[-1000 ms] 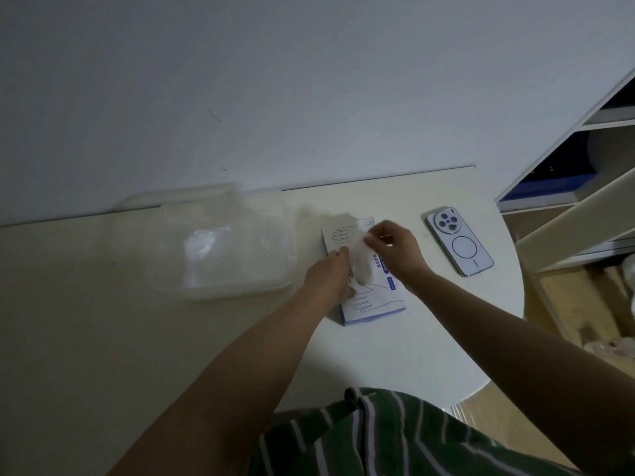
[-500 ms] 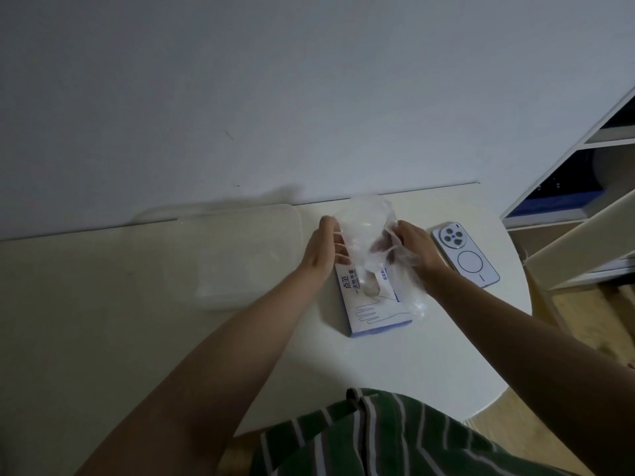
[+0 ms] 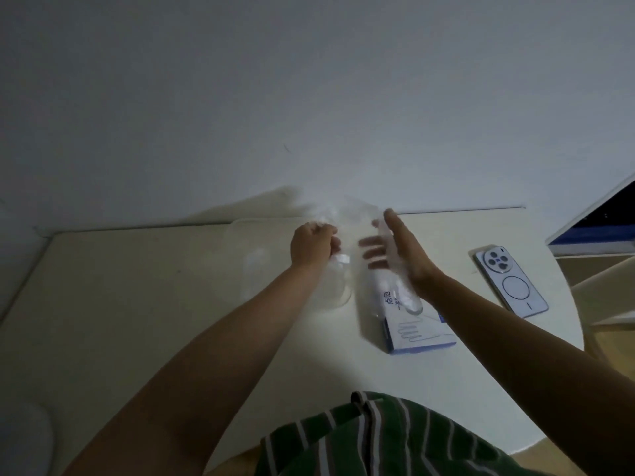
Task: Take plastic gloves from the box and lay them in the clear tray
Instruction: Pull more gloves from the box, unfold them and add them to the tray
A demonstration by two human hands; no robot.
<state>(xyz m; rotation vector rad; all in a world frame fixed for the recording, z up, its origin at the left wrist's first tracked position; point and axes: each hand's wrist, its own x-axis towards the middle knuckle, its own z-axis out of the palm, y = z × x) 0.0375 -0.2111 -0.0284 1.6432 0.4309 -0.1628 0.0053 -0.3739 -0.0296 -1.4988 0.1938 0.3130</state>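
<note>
A thin clear plastic glove (image 3: 347,228) is held up above the table between my hands. My left hand (image 3: 311,247) grips its left side with curled fingers. My right hand (image 3: 395,249) has its fingers straight and spread against the glove's right side, and film drapes down over that hand. The white and blue glove box (image 3: 417,329) lies flat on the table below my right wrist. The clear tray (image 3: 247,269) sits on the table left of my left hand; it is faint, and its contents are hard to make out.
A white phone (image 3: 510,281) lies face down at the right of the round white table (image 3: 515,389). A beige surface (image 3: 120,304) joins it on the left. A wall stands close behind; shelving shows at the far right.
Both hands have risen from the box with the glove and moved apart, spreading it wider. My right hand's fingers have straightened. The view has tilted and shifted.
</note>
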